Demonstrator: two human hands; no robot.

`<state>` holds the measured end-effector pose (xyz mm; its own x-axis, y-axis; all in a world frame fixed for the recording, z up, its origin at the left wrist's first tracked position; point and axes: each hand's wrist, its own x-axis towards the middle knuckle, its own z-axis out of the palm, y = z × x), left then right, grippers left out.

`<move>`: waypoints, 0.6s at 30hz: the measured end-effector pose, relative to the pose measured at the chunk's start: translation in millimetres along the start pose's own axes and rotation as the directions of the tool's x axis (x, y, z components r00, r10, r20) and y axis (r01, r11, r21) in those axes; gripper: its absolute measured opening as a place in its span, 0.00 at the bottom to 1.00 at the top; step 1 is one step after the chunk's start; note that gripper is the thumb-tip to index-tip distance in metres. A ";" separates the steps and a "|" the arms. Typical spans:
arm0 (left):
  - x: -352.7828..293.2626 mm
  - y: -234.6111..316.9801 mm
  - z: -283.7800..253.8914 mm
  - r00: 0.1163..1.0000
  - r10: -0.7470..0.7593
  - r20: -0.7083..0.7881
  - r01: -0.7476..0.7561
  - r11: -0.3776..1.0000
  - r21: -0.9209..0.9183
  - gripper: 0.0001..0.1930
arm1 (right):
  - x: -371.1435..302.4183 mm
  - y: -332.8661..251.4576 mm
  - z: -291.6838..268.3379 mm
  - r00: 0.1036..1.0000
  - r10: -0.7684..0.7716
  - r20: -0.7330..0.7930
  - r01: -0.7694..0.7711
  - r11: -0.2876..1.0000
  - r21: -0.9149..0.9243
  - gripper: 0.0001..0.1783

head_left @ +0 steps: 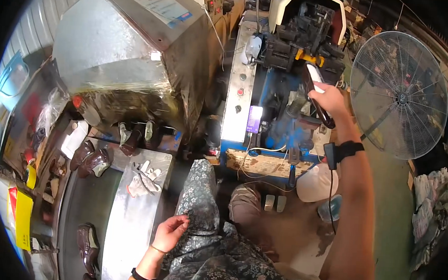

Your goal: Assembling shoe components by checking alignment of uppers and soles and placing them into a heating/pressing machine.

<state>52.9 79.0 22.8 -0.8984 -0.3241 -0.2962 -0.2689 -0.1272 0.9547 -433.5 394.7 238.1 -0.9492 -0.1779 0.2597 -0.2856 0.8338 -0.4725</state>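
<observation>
The right grip (330,99) is closed around a glossy dark brown leather shoe with a white inner face (324,115), thumb pressed across the white side and the other fingers behind it. The shoe runs lengthwise through this grip: its white end points ahead, its dark end sticks out on the near side.

Just ahead of the right grip stands a black metal machine head (286,50) with a bright yellow bracket (310,58); the shoe's far end is close to the bracket, and I cannot tell whether they touch. Left of the right grip, past the machine's blue-stained parts, is the edge of a long white control panel with round buttons (241,90). To its right, well apart, a large round wire-caged fan (401,94) bounds the side; a strip of greenish floor (391,217) extends nearer, below the fan.

The left grip (169,232) is over a dark floral apron (199,210), fingers half curled toward the thumb; I cannot tell whether it pinches anything small. Left of it is the edge of a shiny silver metal bench (132,221), with white fabric gloves (143,180) lying farther ahead. Beyond that bench runs a dark conveyor belt (89,198) carrying brown shoes (88,247).
</observation>
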 end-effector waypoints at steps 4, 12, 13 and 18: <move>0.9 6.3 9.4 0.997 -0.003 0.081 -0.001 0.999 0.045 0.14 | -7.5 -12.3 24.6 0.998 -0.039 -0.052 0.027 0.975 -0.222 0.33; -4.1 4.2 -9.1 0.999 0.042 -0.024 -0.043 0.999 -0.017 0.11 | -21.2 4.3 55.3 0.967 -0.098 -0.237 0.036 0.967 -0.252 0.35; -7.1 2.1 -17.6 0.996 0.041 -0.083 -0.042 0.999 -0.001 0.09 | -18.5 -3.1 59.8 0.964 -0.114 -0.239 0.048 0.962 -0.267 0.33; 10.6 -43.6 -124.6 0.817 0.307 -0.488 -0.013 0.856 0.517 0.11 | 3.2 -27.8 62.6 0.988 -0.109 -0.105 0.094 0.986 -0.136 0.32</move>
<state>98.3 -35.7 -25.3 -0.6469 -0.7616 0.0381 -0.3979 0.3798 0.8351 -436.9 338.3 199.4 -0.8932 -0.2116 0.3968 -0.3529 0.8767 -0.3268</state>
